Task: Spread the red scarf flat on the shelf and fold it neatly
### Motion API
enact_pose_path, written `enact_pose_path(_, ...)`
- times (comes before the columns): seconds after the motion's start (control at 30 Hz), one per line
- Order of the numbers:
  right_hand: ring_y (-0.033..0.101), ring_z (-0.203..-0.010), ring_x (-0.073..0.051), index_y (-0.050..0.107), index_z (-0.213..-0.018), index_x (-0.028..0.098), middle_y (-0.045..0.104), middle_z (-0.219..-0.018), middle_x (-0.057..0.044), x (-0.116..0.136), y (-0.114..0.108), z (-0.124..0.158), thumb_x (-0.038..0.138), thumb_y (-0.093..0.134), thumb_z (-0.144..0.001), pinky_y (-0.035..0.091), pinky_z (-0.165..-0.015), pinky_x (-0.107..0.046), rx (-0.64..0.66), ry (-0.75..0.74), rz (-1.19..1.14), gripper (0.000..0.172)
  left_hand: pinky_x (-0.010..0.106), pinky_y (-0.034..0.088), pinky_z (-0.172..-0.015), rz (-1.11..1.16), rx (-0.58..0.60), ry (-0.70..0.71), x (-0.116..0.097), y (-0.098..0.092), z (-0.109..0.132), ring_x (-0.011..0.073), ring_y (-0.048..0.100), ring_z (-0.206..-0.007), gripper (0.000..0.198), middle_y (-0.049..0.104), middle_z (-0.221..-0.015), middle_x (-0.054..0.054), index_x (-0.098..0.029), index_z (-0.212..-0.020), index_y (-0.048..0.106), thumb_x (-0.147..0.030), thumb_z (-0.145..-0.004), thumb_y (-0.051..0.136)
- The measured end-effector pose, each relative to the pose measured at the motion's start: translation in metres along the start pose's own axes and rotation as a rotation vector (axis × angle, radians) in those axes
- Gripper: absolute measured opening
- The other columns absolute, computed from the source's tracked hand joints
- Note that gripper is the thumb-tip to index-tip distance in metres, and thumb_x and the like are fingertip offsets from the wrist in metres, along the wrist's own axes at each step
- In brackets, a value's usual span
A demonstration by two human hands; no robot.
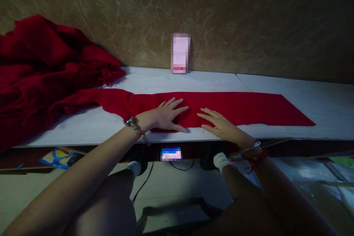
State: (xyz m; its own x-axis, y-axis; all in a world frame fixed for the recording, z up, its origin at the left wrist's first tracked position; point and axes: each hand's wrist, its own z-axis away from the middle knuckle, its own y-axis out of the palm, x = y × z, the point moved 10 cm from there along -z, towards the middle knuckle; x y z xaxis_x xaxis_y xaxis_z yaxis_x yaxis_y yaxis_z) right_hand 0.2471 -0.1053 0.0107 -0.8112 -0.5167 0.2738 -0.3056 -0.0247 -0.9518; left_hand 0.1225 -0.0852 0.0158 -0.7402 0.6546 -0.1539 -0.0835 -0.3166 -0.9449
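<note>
A long strip of red cloth [243, 108] lies spread along a white wood-grain surface [332, 107]. My left hand [170, 115] rests on it with fingers spread, a ring on one finger. To its right, my right hand [217, 122] lies over the cloth's near edge, fingers stretched out and slightly apart. Neither hand grips anything. On the left the strip narrows and runs into a large heap of red fabric [49, 70], which has a fringe [109, 75]. The strip's right end is cut at a slant.
A phone-shaped object [180, 53], its front blurred out, leans against the brown marbled wall [249, 18]. Below the surface's front edge are a blue-and-yellow packet [59, 158], another blurred item [170, 153] and a black cable [145, 184] on the tiled floor.
</note>
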Motion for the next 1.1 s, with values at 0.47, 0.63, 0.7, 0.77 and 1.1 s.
enact_pose_path(0.47,0.053,-0.116,-0.022,0.059,-0.119,0.02,0.059,-0.126,-0.01,0.001,-0.005,-0.011,0.023,0.042,-0.088,0.042,-0.098,-0.045,-0.06,0.103,0.103,0.036,0.032,0.044,-0.089,-0.351,-0.208,0.214,0.004,-0.012,0.039,0.0189,0.053,-0.11,0.063,0.049,-0.132,0.007,-0.031,-0.135,0.041,0.0,-0.08,0.039)
enact_pose_path(0.63,0.053,-0.115,-0.023,0.058,-0.119,0.022,0.059,-0.125,-0.009,0.004,-0.007,-0.01,0.022,0.042,-0.088,0.043,-0.096,-0.045,-0.072,0.096,0.124,0.035,0.029,0.048,-0.075,-0.398,-0.22,0.129,0.015,-0.026,0.048,0.0183,0.059,-0.097,0.042,0.058,-0.116,0.008,-0.025,-0.116,0.059,-0.007,-0.086,0.036)
enact_pose_path(0.7,0.052,-0.117,-0.023,0.058,-0.119,0.021,0.058,-0.126,-0.009,0.004,-0.006,-0.009,0.022,0.042,-0.088,0.043,-0.097,-0.045,-0.065,0.1,0.133,0.035,0.029,0.048,-0.074,-0.379,-0.239,0.104,0.021,-0.031,0.051,0.0182,0.059,-0.095,0.037,0.061,-0.112,0.007,-0.023,-0.109,0.063,-0.009,-0.087,0.036)
enact_pose_path(0.77,0.051,-0.118,-0.023,0.057,-0.12,0.019,0.058,-0.127,-0.01,0.004,-0.004,-0.009,0.022,0.042,-0.088,0.043,-0.097,-0.045,-0.049,0.108,0.145,0.036,0.029,0.047,-0.08,-0.348,-0.238,0.127,0.024,-0.028,0.052,0.0175,0.059,-0.097,0.036,0.063,-0.11,0.007,-0.023,-0.107,0.064,-0.008,-0.087,0.038)
enact_pose_path(1.1,0.05,-0.12,-0.022,0.057,-0.122,0.018,0.057,-0.128,-0.011,0.007,-0.004,-0.008,0.022,0.04,-0.089,0.042,-0.099,-0.043,-0.055,0.053,0.136,0.038,0.029,0.041,-0.095,-0.256,-0.101,0.106,0.036,0.011,0.068,0.0154,0.053,-0.116,0.059,0.05,-0.136,0.006,-0.024,-0.132,0.046,0.0,-0.079,0.036)
